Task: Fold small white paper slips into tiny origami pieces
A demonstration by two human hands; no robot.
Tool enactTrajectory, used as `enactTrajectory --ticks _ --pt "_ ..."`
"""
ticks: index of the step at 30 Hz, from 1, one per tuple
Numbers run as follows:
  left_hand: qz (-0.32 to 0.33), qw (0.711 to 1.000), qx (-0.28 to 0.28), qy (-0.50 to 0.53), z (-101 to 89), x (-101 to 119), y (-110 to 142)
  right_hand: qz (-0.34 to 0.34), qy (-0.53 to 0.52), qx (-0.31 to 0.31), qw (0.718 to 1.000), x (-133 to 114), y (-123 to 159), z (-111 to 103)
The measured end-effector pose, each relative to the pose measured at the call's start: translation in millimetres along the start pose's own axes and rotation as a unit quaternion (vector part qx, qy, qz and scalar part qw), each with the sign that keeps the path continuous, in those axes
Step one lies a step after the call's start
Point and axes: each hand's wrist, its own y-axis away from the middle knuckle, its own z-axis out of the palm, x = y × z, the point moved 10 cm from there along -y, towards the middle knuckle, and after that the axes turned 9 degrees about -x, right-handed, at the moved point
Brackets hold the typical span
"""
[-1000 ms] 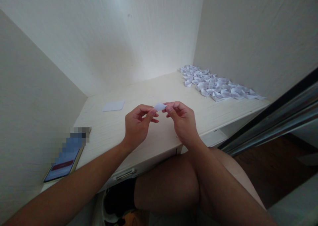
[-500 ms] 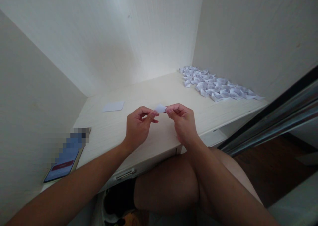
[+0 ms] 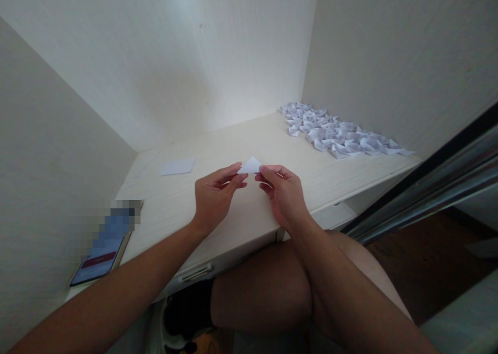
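Between my two hands, above the white desk (image 3: pixel 221 146), is a small white piece of folded paper (image 3: pixel 251 166), a triangle with its tip pointing away from me. My left hand (image 3: pixel 215 194) pinches its left corner between thumb and fingers. The right corner sits in the thumb-and-finger pinch of my right hand (image 3: pixel 285 193). My fingertips cover both lower corners. Flat on the desk to the left lies a small stack or sheet of white paper (image 3: pixel 178 167).
Many folded white paper pieces (image 3: pixel 338 133) lie in a long heap against the right wall. A phone (image 3: pixel 105 248) leans at the desk's left edge, partly blurred. A drawer handle (image 3: pixel 196 273) is on the front, above my legs (image 3: pixel 264 286).
The folded paper now shows as a clear triangle, where before it looked smaller and rounder. My hands have shifted their grip slightly, the left fingers stretching straighter along the paper.
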Motion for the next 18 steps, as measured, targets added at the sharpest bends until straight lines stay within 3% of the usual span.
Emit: enactTrajectory --ticks 6,11,18 --pt "-0.015 1.0 0.003 -0.002 0.1 0.2 1.2 -0.056 0.045 0.004 0.997 -6.9 0.6 1.1" --pt "-0.07 0.996 0.01 0.062 -2.8 -12.5 -1.0 -0.133 0.137 -0.019 0.981 -22.1 3.8 9.1" --pt "-0.131 0.984 -0.007 0.12 -0.1 -28.3 -1.7 -0.134 0.182 -0.02 0.974 -22.3 2.5 7.2"
